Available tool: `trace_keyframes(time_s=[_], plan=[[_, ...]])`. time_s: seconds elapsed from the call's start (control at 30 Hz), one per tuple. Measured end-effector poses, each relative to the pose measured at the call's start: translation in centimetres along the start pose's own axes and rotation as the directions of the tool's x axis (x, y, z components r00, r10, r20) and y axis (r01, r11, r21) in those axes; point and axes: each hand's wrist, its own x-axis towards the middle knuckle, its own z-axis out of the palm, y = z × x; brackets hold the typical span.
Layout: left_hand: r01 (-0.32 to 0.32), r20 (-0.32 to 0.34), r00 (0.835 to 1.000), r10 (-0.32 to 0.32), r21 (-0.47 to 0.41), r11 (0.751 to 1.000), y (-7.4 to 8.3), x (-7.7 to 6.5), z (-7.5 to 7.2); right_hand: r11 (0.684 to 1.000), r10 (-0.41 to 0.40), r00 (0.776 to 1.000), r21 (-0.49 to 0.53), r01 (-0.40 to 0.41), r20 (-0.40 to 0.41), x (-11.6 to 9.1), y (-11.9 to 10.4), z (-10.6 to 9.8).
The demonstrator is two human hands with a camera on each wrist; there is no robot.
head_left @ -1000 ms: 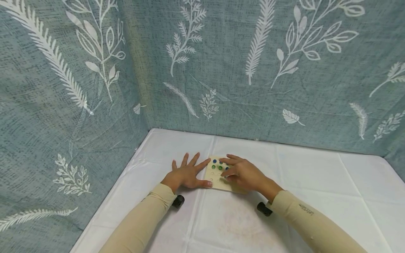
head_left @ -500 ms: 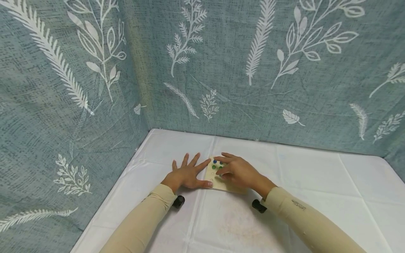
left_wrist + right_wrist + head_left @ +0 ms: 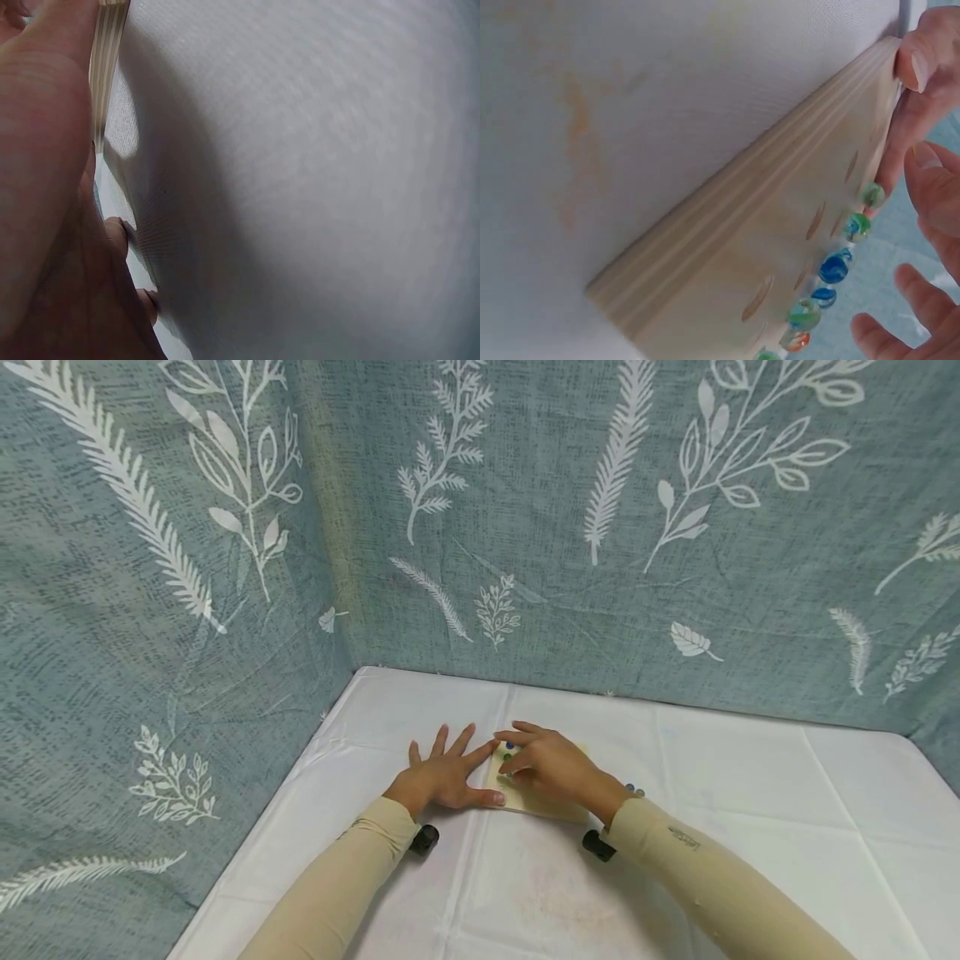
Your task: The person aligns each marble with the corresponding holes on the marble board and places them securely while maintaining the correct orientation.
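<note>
A pale wooden board (image 3: 549,806) with rows of round holes lies flat on the table. Blue and green marbles (image 3: 834,266) fill the far rows, while the nearer holes are bare. My left hand (image 3: 438,777) is spread flat, its thumb and index finger touching the board's left edge. Over the left part of the board, my right hand (image 3: 558,767) pinches a small greenish marble (image 3: 510,774) between its fingertips. That marble is mostly covered by the fingers and hidden in the right wrist view.
Loose marbles (image 3: 630,787) lie on the white tablecloth (image 3: 750,827) near my right wrist. Black wrist cameras (image 3: 425,838) sit under both sleeves. A blue-green patterned curtain (image 3: 555,527) hangs behind and at the left of the table.
My right hand has slid left across the board with the marble, uncovering loose marbles beside the board. My left hand stays at the board's left edge.
</note>
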Motion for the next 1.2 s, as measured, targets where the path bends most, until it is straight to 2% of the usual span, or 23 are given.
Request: trace_keyframes(time_s=[0.37, 0.5, 0.63, 0.87, 1.2], plan=[[0.007, 0.005, 1.000, -0.007, 0.004, 1.000, -0.2, -0.1, 0.0, 0.998, 0.054, 0.997, -0.029, -0.052, 0.049, 1.3, -0.5, 0.5], [0.008, 0.004, 1.000, -0.008, 0.001, 1.000, -0.2, -0.2, 0.1, 0.997, 0.036, 0.998, -0.064, -0.033, 0.048, 1.6, -0.4, 0.9], [-0.004, -0.004, 1.000, 0.004, 0.003, 1.000, -0.1, -0.2, 0.0, 0.996, 0.033, 0.998, -0.088, -0.029, 0.051, 1.6, -0.4, 1.0], [-0.005, -0.015, 1.000, 0.005, 0.012, 1.000, 0.1, -0.4, 0.1, 0.995, 0.076, 0.995, -0.070, -0.072, 0.068, 1.5, -0.7, 0.8], [0.004, -0.005, 1.000, -0.004, 0.021, 1.000, -0.2, -0.1, 0.2, 0.995, 0.042, 0.998, -0.093, -0.037, 0.052, 0.7, -0.3, 0.0]])
